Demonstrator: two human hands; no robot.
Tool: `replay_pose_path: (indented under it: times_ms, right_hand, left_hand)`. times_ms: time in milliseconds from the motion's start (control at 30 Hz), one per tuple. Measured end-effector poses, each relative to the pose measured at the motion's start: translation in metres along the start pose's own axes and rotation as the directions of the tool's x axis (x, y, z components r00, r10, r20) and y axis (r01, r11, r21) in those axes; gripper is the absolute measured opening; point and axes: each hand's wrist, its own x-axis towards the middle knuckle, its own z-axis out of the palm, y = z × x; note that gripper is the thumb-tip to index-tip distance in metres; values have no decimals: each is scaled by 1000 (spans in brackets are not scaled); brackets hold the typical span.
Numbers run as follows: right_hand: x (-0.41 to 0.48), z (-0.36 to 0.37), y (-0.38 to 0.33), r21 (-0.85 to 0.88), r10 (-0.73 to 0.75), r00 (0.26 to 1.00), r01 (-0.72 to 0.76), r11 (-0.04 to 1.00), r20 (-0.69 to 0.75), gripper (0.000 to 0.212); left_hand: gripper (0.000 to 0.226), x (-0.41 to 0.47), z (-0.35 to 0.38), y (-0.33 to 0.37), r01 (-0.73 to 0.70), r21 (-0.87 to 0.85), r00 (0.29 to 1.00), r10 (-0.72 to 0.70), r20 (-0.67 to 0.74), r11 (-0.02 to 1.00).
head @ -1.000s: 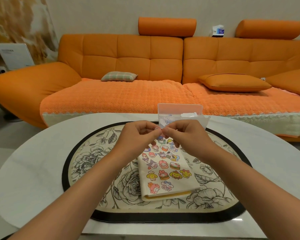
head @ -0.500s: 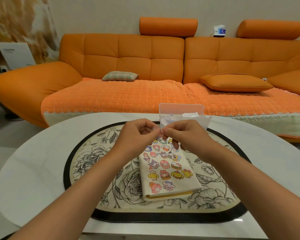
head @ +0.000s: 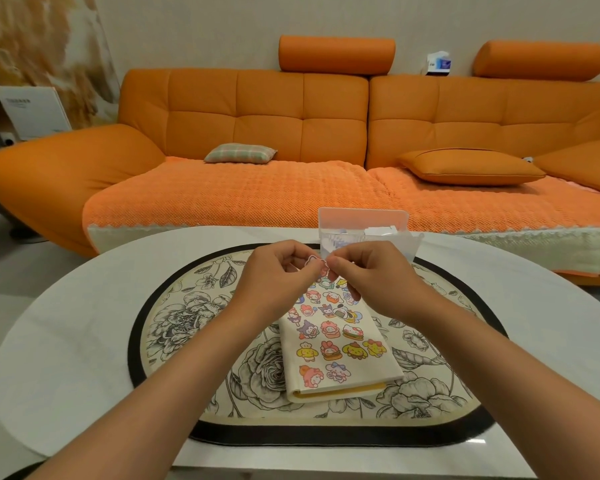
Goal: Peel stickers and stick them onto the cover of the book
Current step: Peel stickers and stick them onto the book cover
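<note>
Peeling is under way in mid-frame. The left hand (head: 274, 282) & right hand (head: 371, 278) both pinch one small pink sticker (head: 315, 262) w/ curled fingers, above the top end of the book (head: 381, 370). A sec ago the fingertips were pressed close and the sticker hardly showed; now its top pokes up between them. I think it's coming loose, so sticking it down comes next. The book lies flat at center frame, cover up, w/ lots of stickers on it already. Room: a big orange sofa (head: 267, 116) across the top, a white round table (head: 66, 341), a flowery mat (head: 194, 306) under the book, and a clear box (head: 362, 223) just behind the hands.
</note>
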Motion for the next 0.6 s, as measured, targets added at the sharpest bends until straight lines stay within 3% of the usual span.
replay_pose_path:
  times_ms: [600]
  right_hand:
    - [-3,16,2,79,18,992,-8,997,-122,32]
  left_hand:
    - [2,-7,10,-1,4,14,993,-3,-122,1000]
